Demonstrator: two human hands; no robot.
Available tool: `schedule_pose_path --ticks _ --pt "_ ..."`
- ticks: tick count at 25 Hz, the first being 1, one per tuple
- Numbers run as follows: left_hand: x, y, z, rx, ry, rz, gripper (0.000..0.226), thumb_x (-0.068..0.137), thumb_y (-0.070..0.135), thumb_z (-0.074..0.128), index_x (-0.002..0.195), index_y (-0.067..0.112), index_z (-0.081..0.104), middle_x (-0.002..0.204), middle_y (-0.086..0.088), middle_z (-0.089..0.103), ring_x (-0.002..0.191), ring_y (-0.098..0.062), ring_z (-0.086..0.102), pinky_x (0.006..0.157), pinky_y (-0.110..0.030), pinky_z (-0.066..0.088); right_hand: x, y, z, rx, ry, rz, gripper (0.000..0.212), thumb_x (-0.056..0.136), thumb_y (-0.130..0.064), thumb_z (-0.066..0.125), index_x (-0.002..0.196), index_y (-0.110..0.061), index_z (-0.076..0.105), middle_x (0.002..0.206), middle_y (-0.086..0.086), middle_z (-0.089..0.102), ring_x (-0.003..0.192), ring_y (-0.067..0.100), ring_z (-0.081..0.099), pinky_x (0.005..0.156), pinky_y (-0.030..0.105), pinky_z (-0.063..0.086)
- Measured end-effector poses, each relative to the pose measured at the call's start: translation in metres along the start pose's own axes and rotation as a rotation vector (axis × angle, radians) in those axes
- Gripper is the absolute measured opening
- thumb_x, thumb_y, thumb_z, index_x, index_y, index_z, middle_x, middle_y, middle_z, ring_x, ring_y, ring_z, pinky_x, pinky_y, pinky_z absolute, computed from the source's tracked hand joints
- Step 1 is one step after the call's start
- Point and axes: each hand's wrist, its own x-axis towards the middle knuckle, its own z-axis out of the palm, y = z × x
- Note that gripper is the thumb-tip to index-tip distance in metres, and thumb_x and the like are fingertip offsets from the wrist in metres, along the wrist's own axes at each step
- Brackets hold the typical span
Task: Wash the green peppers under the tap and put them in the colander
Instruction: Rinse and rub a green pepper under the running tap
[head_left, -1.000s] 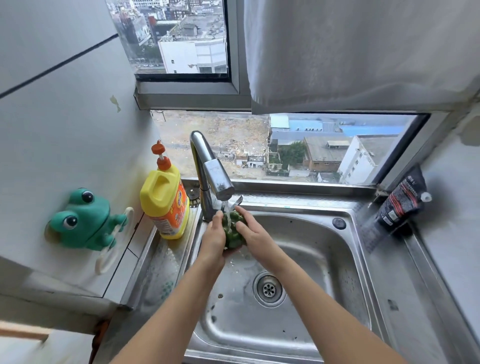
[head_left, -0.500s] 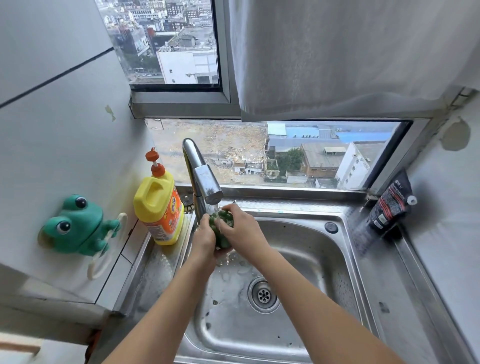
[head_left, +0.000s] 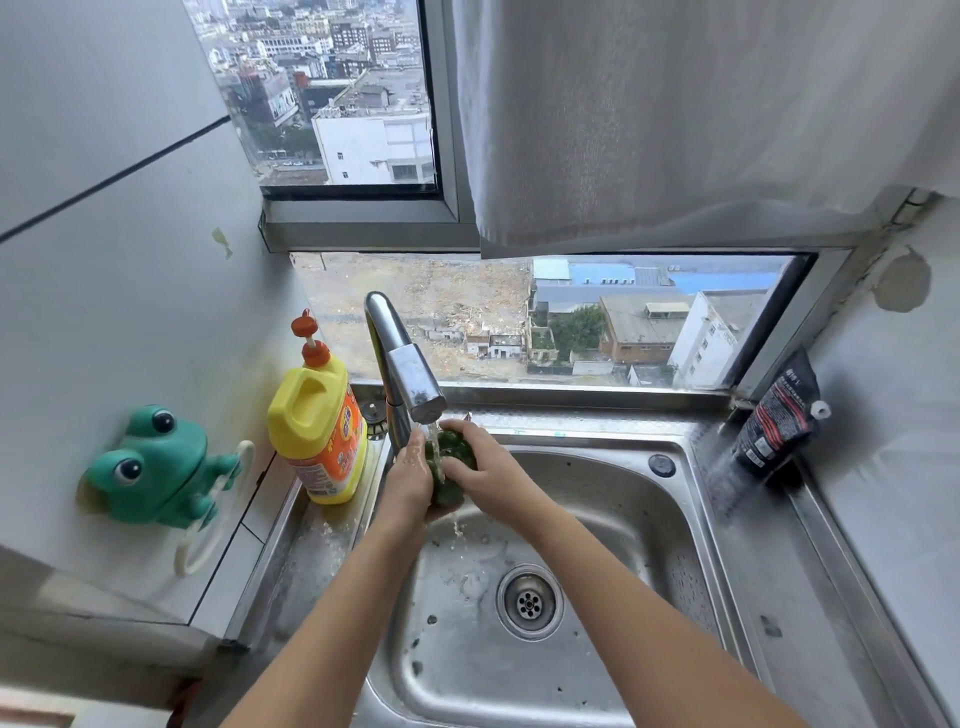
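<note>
Green pepper (head_left: 451, 470) at frame centre, cupped between both hands directly beneath the tap (head_left: 410, 379); a thin stream lands on its top. I judge it's held high and close to the spout so water runs over the skin and falls into the sink (head_left: 691, 540). Left hand (head_left: 410, 480) cradles from the side and below, fingers curled around it. Right hand (head_left: 491, 475) wraps over the far side, fingers closed on the pepper. Basin below lies open, drain (head_left: 529, 601) clear. Yellow detergent bottle (head_left: 318, 431) crowds the left rim, just beside the left wrist. Colander not in view; I cannot tell where the pepper goes next.
</note>
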Motion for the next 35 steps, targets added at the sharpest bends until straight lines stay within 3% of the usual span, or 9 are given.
schedule_pose_path --ticks 5,11,14,18,25,27,29,32,35 --pt "-0.009 -0.003 0.003 0.045 0.007 0.045 0.039 0.101 0.043 0.031 0.102 0.014 0.057 0.089 -0.010 0.063 0.070 -0.018 0.059 0.049 -0.024 0.050 -0.004 -0.004 0.004 -0.339 0.113 -0.085 0.038 0.095 -0.027 0.045 0.129 -0.012 0.045 0.123 0.011 0.055 0.107 0.029 0.056 0.090 0.036 0.043" --pt "-0.020 -0.019 0.017 0.045 0.079 0.236 0.040 0.099 0.040 0.038 0.116 0.006 0.047 0.098 -0.011 0.061 0.088 -0.021 0.059 0.065 -0.027 0.048 -0.002 -0.012 0.019 -0.064 0.363 0.082 0.023 0.096 -0.013 0.035 0.111 -0.010 0.052 0.094 0.009 0.061 0.081 0.028 0.054 0.068 0.036 0.038" --pt "-0.016 -0.025 0.009 -0.038 0.069 0.230 0.032 0.098 0.039 0.042 0.116 0.012 0.047 0.112 -0.019 0.061 0.100 -0.029 0.062 0.076 -0.038 0.053 0.001 -0.009 0.015 0.296 0.209 0.179 0.028 0.095 -0.007 0.037 0.114 -0.012 0.057 0.103 0.010 0.061 0.092 0.021 0.056 0.080 0.033 0.046" --pt "-0.013 -0.013 -0.005 0.061 0.033 0.152 0.031 0.102 0.032 0.035 0.119 0.012 0.051 0.109 -0.012 0.060 0.089 -0.022 0.061 0.056 -0.027 0.052 -0.001 0.009 -0.005 0.881 -0.168 0.160 0.033 0.094 -0.002 0.044 0.124 -0.009 0.055 0.116 0.016 0.059 0.105 0.025 0.057 0.094 0.033 0.048" --pt "-0.026 0.012 -0.023 0.061 -0.255 -0.184 0.037 0.093 0.053 0.042 0.101 0.021 0.061 0.093 -0.013 0.066 0.080 -0.029 0.066 0.068 -0.042 0.057 -0.005 0.007 -0.004 0.542 -0.248 0.028 0.027 0.087 -0.021 0.062 0.113 -0.028 0.057 0.112 0.003 0.060 0.103 0.014 0.058 0.085 0.023 0.050" --pt "-0.027 0.009 -0.028 0.069 -0.374 -0.211 0.042 0.090 0.054 0.047 0.109 0.020 0.061 0.102 -0.016 0.067 0.086 -0.029 0.068 0.070 -0.041 0.059 -0.005 0.002 -0.001 0.303 -0.076 0.071 0.007 0.091 -0.026 0.058 0.096 -0.026 0.062 0.096 0.001 0.063 0.088 0.011 0.058 0.073 0.018 0.047" --pt "-0.028 0.003 -0.025 0.089 -0.435 -0.142 0.047 0.089 0.053 0.049 0.116 0.015 0.060 0.106 -0.016 0.067 0.087 -0.024 0.069 0.070 -0.033 0.059 -0.001 0.001 0.004 0.206 0.132 0.205 0.023 0.091 -0.036 0.054 0.078 -0.021 0.066 0.081 0.003 0.064 0.076 0.015 0.056 0.068 0.027 0.045" --pt "-0.032 -0.008 -0.008 0.021 -0.287 0.019 0.032 0.094 0.044 0.048 0.101 0.017 0.065 0.098 -0.012 0.067 0.080 -0.020 0.066 0.072 -0.035 0.057 0.007 -0.009 0.009 0.251 0.265 0.334 0.041 0.094 -0.036 0.047 0.074 -0.007 0.067 0.074 0.009 0.061 0.072 0.022 0.054 0.069 0.033 0.044" --pt "-0.028 -0.003 -0.001 -0.152 -0.146 -0.050 0.030 0.097 0.041 0.043 0.091 0.019 0.063 0.087 -0.008 0.067 0.080 -0.021 0.064 0.069 -0.039 0.056 0.006 -0.020 0.021 -0.001 0.360 0.086 0.038 0.098 -0.026 0.041 0.066 -0.013 0.057 0.063 0.000 0.052 0.067 0.019 0.047 0.066 0.032 0.036"
